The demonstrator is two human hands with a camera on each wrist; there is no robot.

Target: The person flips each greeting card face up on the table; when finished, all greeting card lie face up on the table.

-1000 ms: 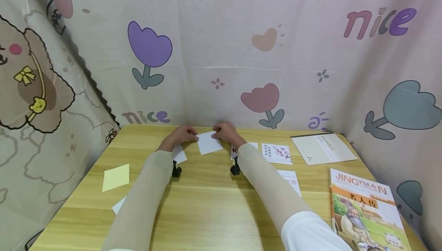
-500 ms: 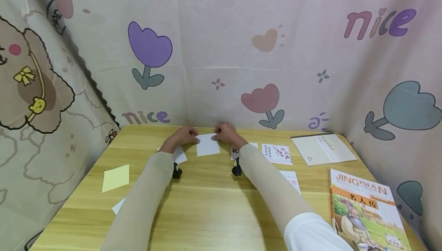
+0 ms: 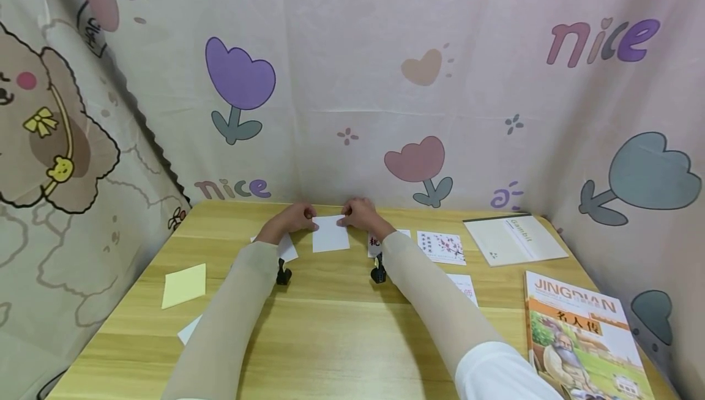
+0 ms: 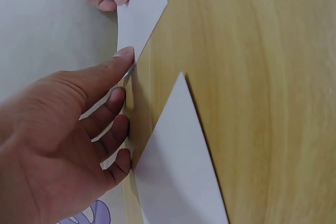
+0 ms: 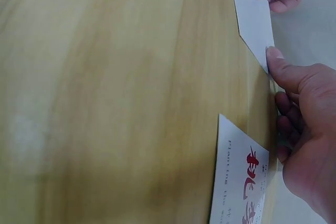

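A blank white card [image 3: 330, 233] lies near the far edge of the wooden table [image 3: 330, 333]. My left hand [image 3: 307, 224] pinches its left far corner and my right hand [image 3: 345, 221] pinches its right far corner. In the left wrist view my left thumb [image 4: 123, 56] presses the card [image 4: 142, 9] at its corner, with the other fingers curled beneath. In the right wrist view my right thumb [image 5: 273, 56] sits on the card [image 5: 254, 19]. A second white card [image 4: 173, 166] lies under my left hand. A card with red characters [image 5: 241, 187] lies under my right hand.
A yellow note [image 3: 184, 285] and a white slip [image 3: 190, 328] lie at the left. At the right are a floral card [image 3: 440, 246], a printed card [image 3: 465, 287], a pale notebook [image 3: 514, 239] and a picture book [image 3: 584, 339]. Patterned cloth [image 3: 352, 82] walls in the table.
The white card has turned from a slight tilt to lie square between my hands. Both hands have stayed at its far corners.
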